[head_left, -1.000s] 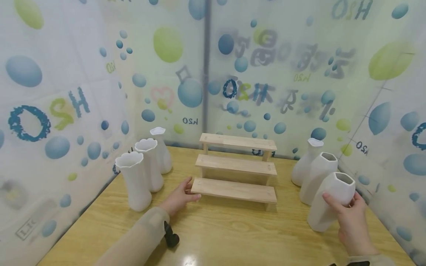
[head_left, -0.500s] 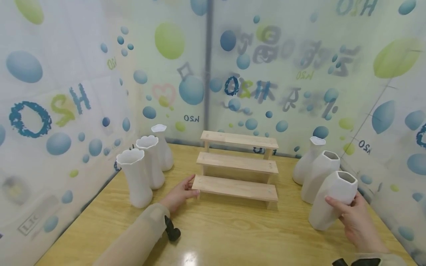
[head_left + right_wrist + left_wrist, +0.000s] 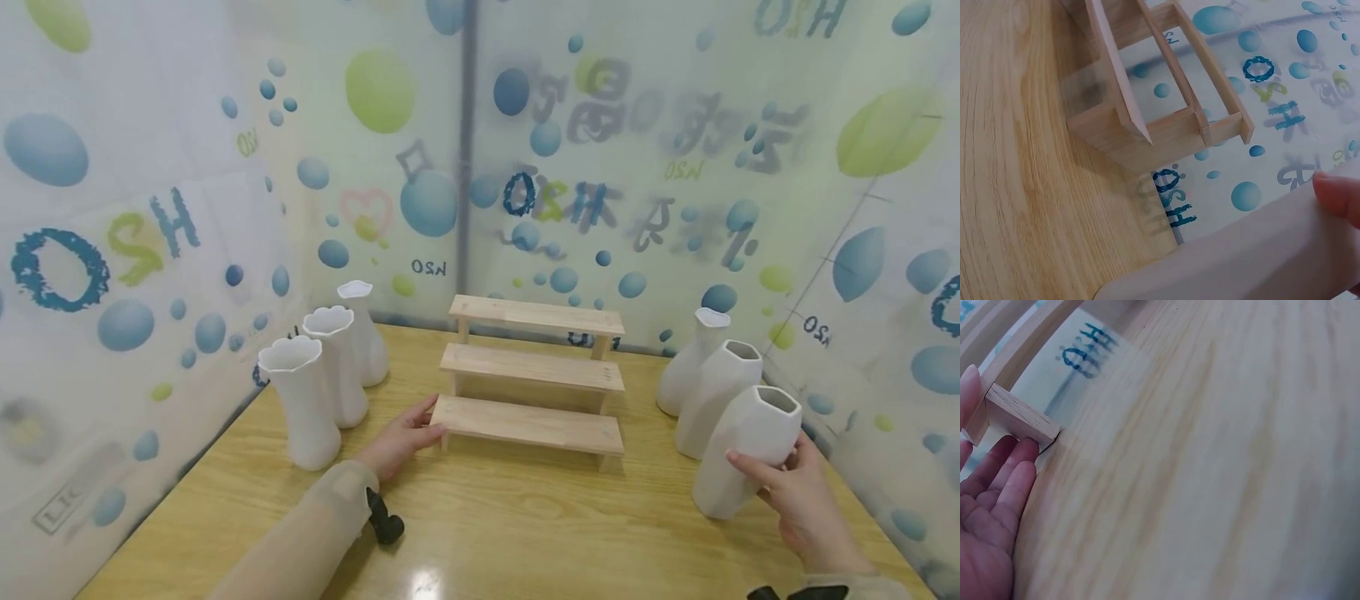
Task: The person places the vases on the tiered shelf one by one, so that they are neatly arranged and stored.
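Observation:
A three-step wooden display stand (image 3: 528, 425) stands in the middle of the table. My left hand (image 3: 397, 439) holds the left end of its lowest step, thumb at the front and fingers at the side; in the left wrist view the fingertips (image 3: 1024, 453) touch the stand's leg (image 3: 1021, 419). On the right, my right hand (image 3: 806, 500) grips the nearest faceted white vase (image 3: 738, 467), with the thumb across its front and the other fingers partly hidden behind. Whether this vase's base rests on the table cannot be told. The vase (image 3: 1241, 262) fills the lower right wrist view.
Another faceted vase (image 3: 712, 404) and a narrow-necked vase (image 3: 686, 371) stand behind the held one. At left are two scalloped-rim vases, the nearer (image 3: 303, 408) and farther (image 3: 341, 367), and a narrow-necked vase (image 3: 367, 337). Patterned curtains (image 3: 630, 225) surround the wooden table (image 3: 517, 533).
My left thumb has closed in against the stand's front edge. My right hand keeps its grip on the vase, with only a slight shift. The stand and other vases stay in place.

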`<state>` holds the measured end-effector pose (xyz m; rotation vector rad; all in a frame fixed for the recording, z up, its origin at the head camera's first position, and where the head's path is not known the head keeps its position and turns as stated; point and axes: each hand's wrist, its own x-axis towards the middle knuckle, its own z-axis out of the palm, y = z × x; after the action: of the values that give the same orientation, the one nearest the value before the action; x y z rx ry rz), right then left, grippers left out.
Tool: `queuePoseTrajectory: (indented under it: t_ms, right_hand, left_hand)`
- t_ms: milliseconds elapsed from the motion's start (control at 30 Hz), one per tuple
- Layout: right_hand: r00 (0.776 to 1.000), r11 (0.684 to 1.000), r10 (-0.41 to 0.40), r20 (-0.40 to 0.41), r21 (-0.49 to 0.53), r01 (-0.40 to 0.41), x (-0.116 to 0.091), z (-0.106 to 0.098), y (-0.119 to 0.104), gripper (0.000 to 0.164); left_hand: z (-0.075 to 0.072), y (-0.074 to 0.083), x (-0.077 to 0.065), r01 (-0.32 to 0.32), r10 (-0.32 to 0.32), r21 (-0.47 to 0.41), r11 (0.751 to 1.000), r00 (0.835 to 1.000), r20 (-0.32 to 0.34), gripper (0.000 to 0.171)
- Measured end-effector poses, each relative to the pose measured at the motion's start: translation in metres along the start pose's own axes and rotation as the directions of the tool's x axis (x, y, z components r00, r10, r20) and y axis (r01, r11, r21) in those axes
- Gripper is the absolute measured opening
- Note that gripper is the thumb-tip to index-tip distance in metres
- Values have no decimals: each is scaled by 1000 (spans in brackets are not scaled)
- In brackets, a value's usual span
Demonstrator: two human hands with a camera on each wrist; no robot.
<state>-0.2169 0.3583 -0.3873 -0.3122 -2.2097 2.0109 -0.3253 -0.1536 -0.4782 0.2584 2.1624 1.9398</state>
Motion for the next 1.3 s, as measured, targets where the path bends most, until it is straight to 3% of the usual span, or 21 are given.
queuePoseTrajectory:
  t_ms: [267,633,967,1100,1200,1300]
  right_hand:
    - [998,998,-49,-32,-32,48,1,0,3,76]
    - [989,990,-136,56,-41,139,-4,2,-13,59]
    - [949,968,-249,194,49,245,-11,26,-48,55]
    - [916,945,-326,236,82,315,-13,42,-57,60]
    - [897,935,-354,265,79,346,-13,53,-63,61]
    - [899,936,-343,274,24,350,-11,63,-68,61]
  left_hand:
    - [-2,0,-2,16,-17,49,999,1000,4,76]
    - [-5,3,-2,50,-51,29,998,999,11,75]
    - [-3,5,-1,44,-44,41,998,999,10,74]
    - [-3,4,-2,46,-47,45,998,999,7,75]
    - [-3,3,-3,45,-46,58,997,999,8,76]
    - [-4,1,-3,50,-50,73,996,999,0,77]
